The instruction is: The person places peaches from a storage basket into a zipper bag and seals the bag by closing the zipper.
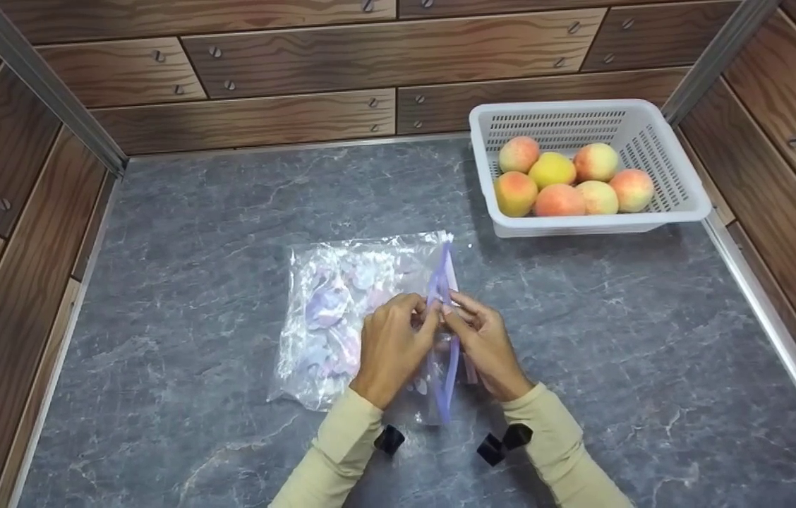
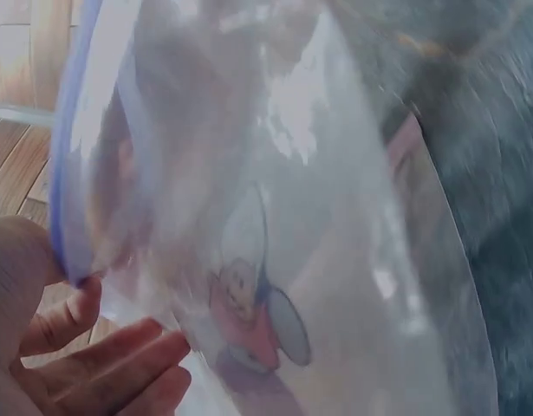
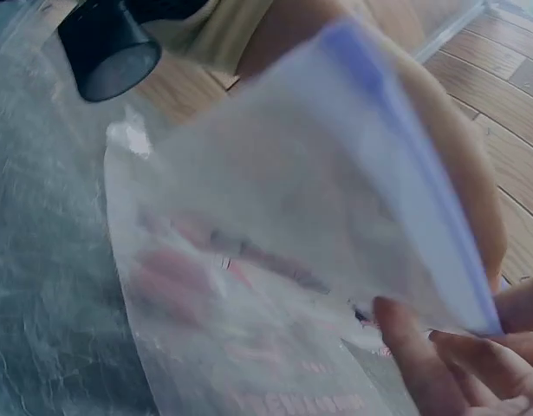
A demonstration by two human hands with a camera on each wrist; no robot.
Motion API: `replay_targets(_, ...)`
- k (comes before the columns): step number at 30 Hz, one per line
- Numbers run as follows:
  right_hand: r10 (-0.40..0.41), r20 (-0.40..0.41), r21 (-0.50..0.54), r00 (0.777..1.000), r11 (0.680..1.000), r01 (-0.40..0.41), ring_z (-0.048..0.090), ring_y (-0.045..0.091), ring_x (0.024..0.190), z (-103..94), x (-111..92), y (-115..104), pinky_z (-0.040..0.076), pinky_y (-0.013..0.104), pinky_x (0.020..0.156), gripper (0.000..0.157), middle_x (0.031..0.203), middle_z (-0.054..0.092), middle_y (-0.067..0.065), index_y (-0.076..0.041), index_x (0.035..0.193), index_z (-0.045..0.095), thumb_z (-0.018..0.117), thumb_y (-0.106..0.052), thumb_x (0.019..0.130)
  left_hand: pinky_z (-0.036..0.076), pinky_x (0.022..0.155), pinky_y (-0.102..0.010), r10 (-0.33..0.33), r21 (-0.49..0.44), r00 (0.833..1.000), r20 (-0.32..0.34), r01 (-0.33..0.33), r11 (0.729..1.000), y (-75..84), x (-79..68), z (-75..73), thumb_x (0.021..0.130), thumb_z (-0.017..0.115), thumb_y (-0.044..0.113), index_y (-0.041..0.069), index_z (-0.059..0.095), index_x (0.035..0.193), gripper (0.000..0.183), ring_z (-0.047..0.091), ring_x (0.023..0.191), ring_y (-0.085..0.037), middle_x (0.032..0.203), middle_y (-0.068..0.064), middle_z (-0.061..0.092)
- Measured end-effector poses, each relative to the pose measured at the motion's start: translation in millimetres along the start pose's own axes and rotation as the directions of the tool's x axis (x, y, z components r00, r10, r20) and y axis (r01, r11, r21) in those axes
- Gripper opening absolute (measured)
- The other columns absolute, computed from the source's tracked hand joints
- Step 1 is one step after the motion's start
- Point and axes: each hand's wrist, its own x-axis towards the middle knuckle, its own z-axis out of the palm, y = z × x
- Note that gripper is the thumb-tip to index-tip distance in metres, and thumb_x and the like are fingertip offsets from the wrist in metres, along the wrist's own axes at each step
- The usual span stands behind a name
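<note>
A clear plastic zip bag (image 1: pixel 324 331) with pastel printed pictures lies flat on the grey marbled table, its mouth towards the right. Along that mouth runs a purple zip strip (image 1: pixel 450 384), its two edges spread apart in places. My left hand (image 1: pixel 392 346) pinches one edge near the middle of the strip; the left wrist view shows its thumb and finger at the purple edge (image 2: pixel 60 191). Opposite it, my right hand (image 1: pixel 490 346) pinches the other edge. In the right wrist view its fingers (image 3: pixel 413 347) meet the lower end of the visible purple edge.
A white perforated basket (image 1: pixel 599 223) with several peaches (image 1: pixel 560 200) stands at the back right. Wood-patterned walls (image 1: pixel 391 56) enclose the table (image 1: pixel 179 296) at the back and both sides, with metal rails at the corners.
</note>
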Motion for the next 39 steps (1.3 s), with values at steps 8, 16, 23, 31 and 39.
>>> replay_targets(8,-0.046,-0.036,-0.013,0.998,0.999,0.045,0.075,0.026,0.087,-8.1,2.3,5.1,0.064,0.041,0.073,0.031,0.114,0.068,0.03,0.018,0.129,0.055,0.052,0.0,0.104,0.052,0.048,-0.028,0.075,0.065,0.997,-0.019,-0.074,0.995,-6.8,4.6,-20.6,0.092,0.065,0.013,0.012,0.064,0.068,0.025,0.063,0.055,-0.015,0.066,0.0,0.067)
replay_targets(16,-0.065,-0.066,-0.165,0.996,0.985,0.054,0.073,0.017,0.07,-25.4,7.6,2.7,0.062,0.029,0.063,0.027,0.094,0.073,0.027,0.017,0.122,0.061,0.054,0.0,0.103,0.04,0.042,-0.022,0.011,0.043,0.999,0.044,-0.013,0.999,-18.3,9.8,-51.1,0.094,0.064,0.011,0.013,0.059,0.064,0.03,0.042,0.049,-0.008,0.058,0.003,0.056)
replay_targets(23,-0.045,-0.084,-0.226,0.995,0.974,0.025,0.068,0.014,0.058,-40.2,10.3,-3.6,0.059,0.027,0.053,0.025,0.078,0.073,0.022,0.015,0.121,0.064,0.054,0.003,0.101,0.032,0.043,-0.024,-0.011,0.037,0.998,0.064,0.009,0.999,-34.1,9.3,-75.5,0.092,0.063,0.011,0.017,0.052,0.061,0.033,0.035,0.049,-0.006,0.055,0.009,0.044)
replay_targets(31,-0.05,-0.045,-0.262,0.998,0.964,0.037,0.058,0.013,0.048,-51.2,10.1,-9.6,0.054,0.023,0.045,0.025,0.066,0.067,0.013,0.011,0.122,0.066,0.057,0.004,0.1,0.032,0.046,-0.025,0.01,0.037,0.995,0.094,-0.013,0.999,-46.7,5.5,-89.2,0.093,0.064,0.012,0.017,0.05,0.062,0.034,0.036,0.051,-0.006,0.056,0.01,0.043)
replay_targets(39,-0.061,-0.033,-0.293,0.998,0.955,0.049,0.06,0.014,0.049,-56.3,10.0,-11.3,0.056,0.025,0.047,0.024,0.067,0.067,0.014,0.012,0.12,0.067,0.06,0.005,0.099,0.044,0.05,-0.03,-0.018,0.054,0.988,0.153,0.009,0.998,-52.5,1.1,-97.7,0.097,0.064,0.017,0.019,0.059,0.065,0.032,0.048,0.053,-0.008,0.072,0.003,0.071)
